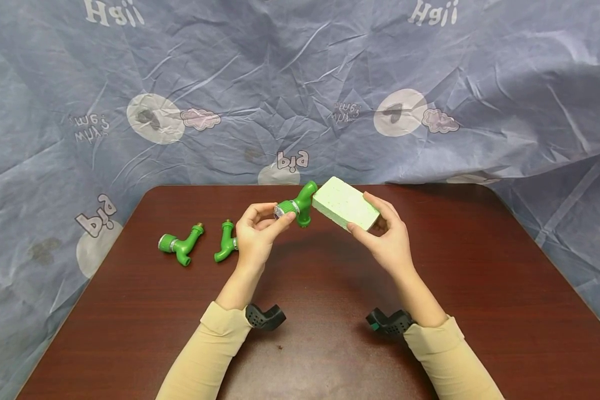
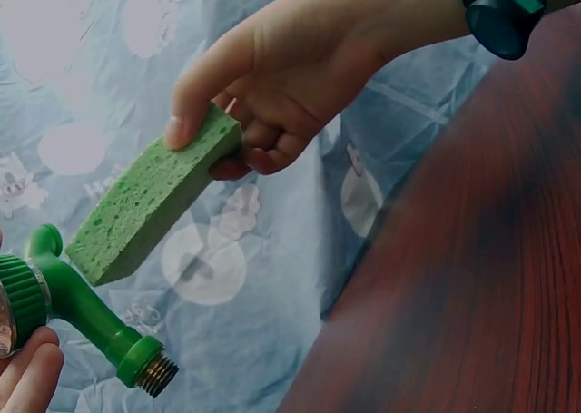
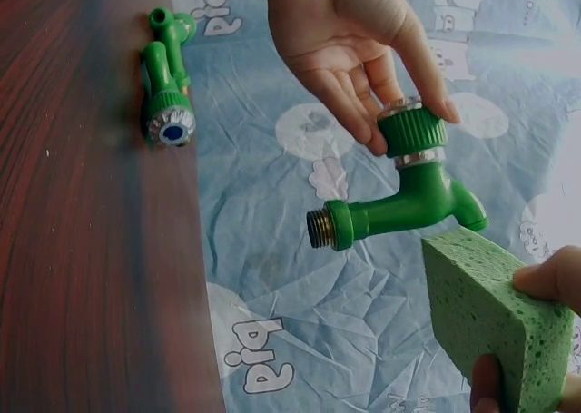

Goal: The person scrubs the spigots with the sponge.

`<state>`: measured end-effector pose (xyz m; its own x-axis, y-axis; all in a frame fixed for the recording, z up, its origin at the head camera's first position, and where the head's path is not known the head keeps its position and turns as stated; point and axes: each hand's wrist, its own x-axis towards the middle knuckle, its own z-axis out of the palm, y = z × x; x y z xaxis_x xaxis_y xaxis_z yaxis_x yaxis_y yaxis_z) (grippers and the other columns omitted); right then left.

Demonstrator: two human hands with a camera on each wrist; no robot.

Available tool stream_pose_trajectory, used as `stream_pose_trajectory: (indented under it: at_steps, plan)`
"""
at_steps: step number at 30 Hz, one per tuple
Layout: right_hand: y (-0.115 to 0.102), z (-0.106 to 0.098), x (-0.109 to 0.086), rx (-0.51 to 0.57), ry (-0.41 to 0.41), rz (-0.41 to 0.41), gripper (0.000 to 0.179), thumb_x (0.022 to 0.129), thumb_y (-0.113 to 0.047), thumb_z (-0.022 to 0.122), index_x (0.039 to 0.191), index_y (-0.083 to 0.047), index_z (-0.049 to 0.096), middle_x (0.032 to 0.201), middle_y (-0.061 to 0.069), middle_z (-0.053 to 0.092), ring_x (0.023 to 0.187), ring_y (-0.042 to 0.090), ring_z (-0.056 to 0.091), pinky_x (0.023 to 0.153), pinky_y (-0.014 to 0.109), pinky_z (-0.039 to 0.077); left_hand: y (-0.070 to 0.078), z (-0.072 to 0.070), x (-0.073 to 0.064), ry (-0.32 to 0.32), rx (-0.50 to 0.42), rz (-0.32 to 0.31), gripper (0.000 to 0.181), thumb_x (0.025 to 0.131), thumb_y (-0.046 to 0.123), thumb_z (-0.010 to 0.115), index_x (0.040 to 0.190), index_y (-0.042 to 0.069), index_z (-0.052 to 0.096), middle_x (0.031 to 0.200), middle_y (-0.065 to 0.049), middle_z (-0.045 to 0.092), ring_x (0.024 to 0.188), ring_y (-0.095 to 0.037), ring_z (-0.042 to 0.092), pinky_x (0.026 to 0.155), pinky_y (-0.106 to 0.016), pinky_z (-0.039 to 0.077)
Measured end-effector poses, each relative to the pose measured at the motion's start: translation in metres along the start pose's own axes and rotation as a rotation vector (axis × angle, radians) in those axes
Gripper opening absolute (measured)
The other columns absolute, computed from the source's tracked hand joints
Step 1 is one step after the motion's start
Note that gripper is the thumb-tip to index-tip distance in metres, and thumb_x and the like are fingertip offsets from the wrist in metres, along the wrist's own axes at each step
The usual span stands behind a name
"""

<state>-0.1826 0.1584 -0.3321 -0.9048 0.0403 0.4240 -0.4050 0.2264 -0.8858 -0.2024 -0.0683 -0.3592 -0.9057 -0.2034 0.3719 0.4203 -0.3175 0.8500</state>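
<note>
My left hand [image 1: 256, 236] pinches the ribbed knob of a green faucet [image 1: 305, 203] between thumb and fingers, above the table. Its brass threaded end [image 3: 320, 229] points away from the knob side in the right wrist view. In my right hand [image 1: 391, 239] is a light green sponge [image 1: 346, 204], gripped at one end by thumb and fingers. The sponge's free corner is right at the faucet's spout [image 3: 470, 210]. Two more green faucets lie on the table to the left: one farther out [image 1: 181, 244], the other [image 1: 225, 241] partly hidden behind my left hand.
The dark brown wooden table [image 1: 310, 344] spreads under both arms. A wrinkled blue-grey printed cloth [image 1: 300, 83] hangs behind the table and down its sides. Black wrist straps [image 1: 266, 318] sit at both cuffs.
</note>
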Motion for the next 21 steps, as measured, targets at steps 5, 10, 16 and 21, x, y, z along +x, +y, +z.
stream_pose_trajectory:
  at_steps: [5, 10, 16, 21]
  plan:
    - [0.015, -0.001, 0.003, 0.045, 0.031, 0.009, 0.062, 0.077, 0.002, 0.074, 0.134, -0.007, 0.052, 0.126, 0.007, 0.051, 0.083, 0.011, 0.057, 0.069, 0.017, 0.050, -0.001, 0.003, -0.003, -0.049, -0.018, 0.002, 0.035, 0.071, -0.011, 0.074, 0.101, -0.012, 0.057, 0.088, -0.007, 0.062, 0.065, -0.013, 0.065, 0.066, -0.034, 0.057]
    - [0.018, 0.000, 0.003, -0.061, 0.000, -0.002, 0.062, 0.076, -0.004, 0.076, 0.134, -0.010, 0.053, 0.128, 0.005, 0.049, 0.084, 0.013, 0.054, 0.070, 0.020, 0.049, -0.001, 0.004, -0.004, -0.054, -0.019, 0.000, 0.034, 0.071, -0.012, 0.074, 0.101, -0.012, 0.057, 0.088, -0.006, 0.062, 0.064, -0.013, 0.065, 0.065, -0.032, 0.057]
    - [-0.003, 0.003, -0.001, -0.130, 0.017, 0.003, 0.062, 0.076, -0.001, 0.074, 0.133, -0.003, 0.052, 0.128, 0.011, 0.048, 0.081, 0.013, 0.051, 0.066, 0.016, 0.045, 0.000, 0.004, -0.003, -0.022, -0.001, -0.005, 0.033, 0.071, -0.011, 0.075, 0.099, -0.009, 0.059, 0.087, -0.007, 0.063, 0.064, -0.014, 0.065, 0.065, -0.040, 0.057]
    - [-0.009, 0.006, -0.004, -0.107, 0.015, -0.018, 0.061, 0.076, 0.001, 0.072, 0.133, 0.003, 0.049, 0.129, 0.017, 0.047, 0.079, 0.011, 0.051, 0.065, 0.014, 0.043, -0.002, 0.004, -0.004, -0.032, 0.009, -0.026, 0.034, 0.071, -0.009, 0.075, 0.100, -0.009, 0.059, 0.087, -0.007, 0.063, 0.064, -0.014, 0.065, 0.066, -0.040, 0.057]
